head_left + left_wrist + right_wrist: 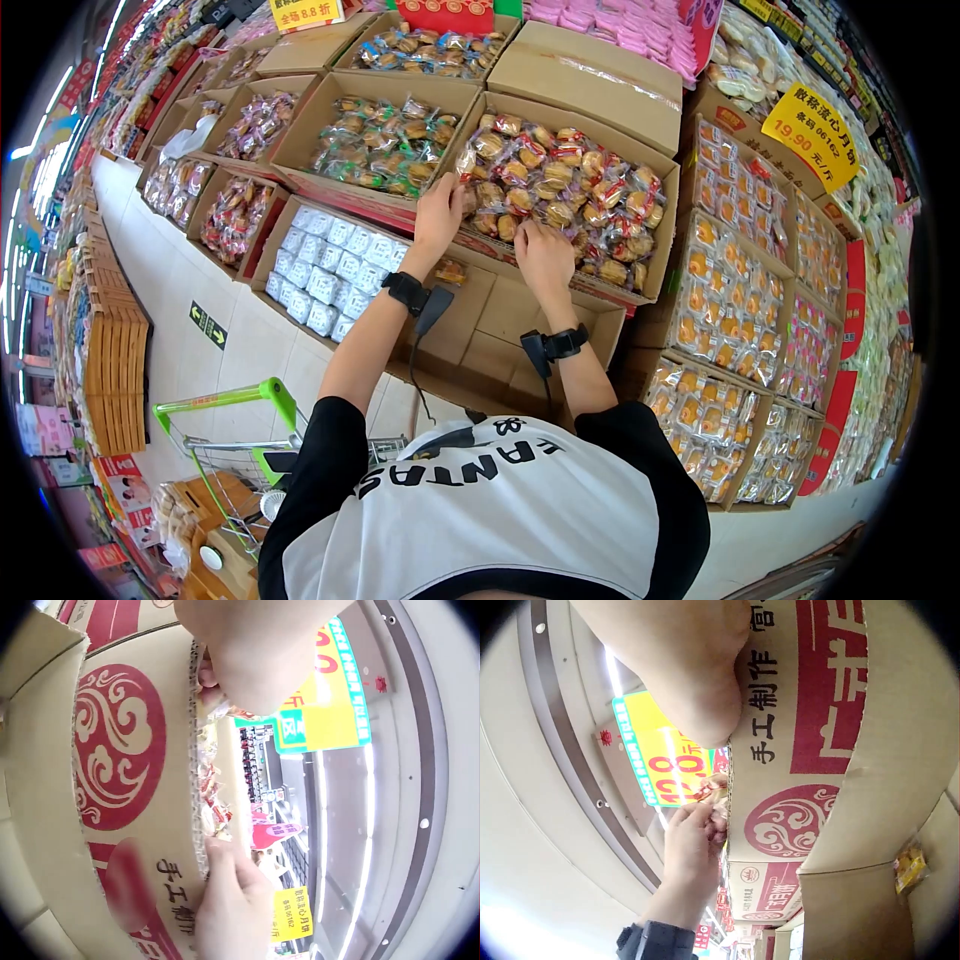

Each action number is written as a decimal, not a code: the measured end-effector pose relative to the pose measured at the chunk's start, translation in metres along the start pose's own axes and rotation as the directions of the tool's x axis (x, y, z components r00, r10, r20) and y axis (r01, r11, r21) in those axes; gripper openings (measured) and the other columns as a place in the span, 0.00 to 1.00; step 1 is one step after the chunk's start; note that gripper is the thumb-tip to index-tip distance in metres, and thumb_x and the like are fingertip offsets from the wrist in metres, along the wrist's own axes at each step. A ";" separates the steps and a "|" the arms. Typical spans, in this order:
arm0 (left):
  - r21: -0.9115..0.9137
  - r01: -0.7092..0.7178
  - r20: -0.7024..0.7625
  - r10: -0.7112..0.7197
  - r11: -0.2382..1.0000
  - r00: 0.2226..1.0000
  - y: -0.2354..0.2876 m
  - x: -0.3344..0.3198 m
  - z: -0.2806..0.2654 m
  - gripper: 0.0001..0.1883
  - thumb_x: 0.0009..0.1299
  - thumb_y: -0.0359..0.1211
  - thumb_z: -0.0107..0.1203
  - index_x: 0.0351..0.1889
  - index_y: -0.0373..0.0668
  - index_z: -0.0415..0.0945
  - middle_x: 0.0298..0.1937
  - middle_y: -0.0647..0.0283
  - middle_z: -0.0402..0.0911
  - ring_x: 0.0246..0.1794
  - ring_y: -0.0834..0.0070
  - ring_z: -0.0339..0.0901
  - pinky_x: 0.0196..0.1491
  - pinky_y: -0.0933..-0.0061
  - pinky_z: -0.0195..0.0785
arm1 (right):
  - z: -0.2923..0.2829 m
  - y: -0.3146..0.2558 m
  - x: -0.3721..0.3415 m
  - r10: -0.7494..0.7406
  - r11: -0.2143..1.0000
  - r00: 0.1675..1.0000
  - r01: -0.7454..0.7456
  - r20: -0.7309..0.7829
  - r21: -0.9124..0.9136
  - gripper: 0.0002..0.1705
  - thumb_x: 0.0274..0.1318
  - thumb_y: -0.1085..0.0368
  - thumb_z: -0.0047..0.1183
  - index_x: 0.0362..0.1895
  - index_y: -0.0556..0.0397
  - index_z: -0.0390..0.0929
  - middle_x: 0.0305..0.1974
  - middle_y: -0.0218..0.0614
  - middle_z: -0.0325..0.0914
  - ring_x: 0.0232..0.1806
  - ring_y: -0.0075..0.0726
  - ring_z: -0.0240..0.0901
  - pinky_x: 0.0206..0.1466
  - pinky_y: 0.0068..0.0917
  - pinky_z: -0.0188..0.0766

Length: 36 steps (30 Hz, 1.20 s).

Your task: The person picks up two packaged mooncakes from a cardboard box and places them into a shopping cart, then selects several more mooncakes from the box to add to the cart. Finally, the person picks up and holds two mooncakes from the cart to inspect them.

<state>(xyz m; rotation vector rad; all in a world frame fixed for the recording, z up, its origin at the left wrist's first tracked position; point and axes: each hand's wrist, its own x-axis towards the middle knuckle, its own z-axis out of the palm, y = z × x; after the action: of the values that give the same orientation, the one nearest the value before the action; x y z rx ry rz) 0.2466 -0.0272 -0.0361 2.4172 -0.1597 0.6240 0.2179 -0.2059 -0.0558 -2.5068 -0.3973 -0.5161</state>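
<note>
Pastries (560,180) in clear wrappers are being handled inside an open cardboard box (176,795); a sorting or levelling step is seemingly being carried out. The left hand (437,215) is being held at the near left corner, the right hand (545,258) over the near edge, fingertips partly hidden. Whether a pack is being gripped by either cannot be told. Next, a light, sure pinch on the wrappers is probably being called for.
</note>
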 end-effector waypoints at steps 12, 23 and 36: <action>-0.699 0.250 0.154 -0.200 0.670 0.968 0.078 -0.024 -0.075 0.03 0.66 0.27 0.44 0.30 0.40 0.63 0.18 0.72 0.66 0.15 0.87 0.63 0.18 0.87 0.54 | -0.013 -0.005 -0.003 0.001 0.993 1.000 -0.002 0.016 0.116 0.06 0.50 0.64 0.46 0.28 0.52 0.72 0.27 0.35 0.74 0.26 0.38 0.71 0.30 0.30 0.68; -0.770 0.361 0.249 -0.272 0.526 0.929 0.093 -0.087 -0.128 0.04 0.65 0.28 0.46 0.35 0.39 0.65 0.22 0.70 0.69 0.15 0.88 0.64 0.17 0.89 0.51 | -0.055 -0.055 -0.024 -0.240 0.305 0.877 -0.339 0.416 0.890 0.17 0.56 0.61 0.43 0.45 0.60 0.67 0.38 0.32 0.72 0.36 0.23 0.68 0.40 0.21 0.64; -0.694 0.110 -0.139 -0.283 0.711 0.949 0.070 -0.158 -0.168 0.03 0.65 0.27 0.43 0.33 0.38 0.66 0.43 0.61 0.61 0.35 0.78 0.64 0.31 0.81 0.63 | -0.061 -0.110 -0.046 -0.506 0.105 0.641 -0.618 0.577 0.779 0.17 0.43 0.74 0.55 0.38 0.53 0.64 0.39 0.33 0.70 0.38 0.24 0.68 0.40 0.21 0.66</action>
<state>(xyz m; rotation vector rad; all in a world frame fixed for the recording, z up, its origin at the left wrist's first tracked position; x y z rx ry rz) 0.0231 0.0130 0.0432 1.5983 -0.0139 0.6123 0.1191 -0.1591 0.0210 -1.0470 -0.6391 0.8474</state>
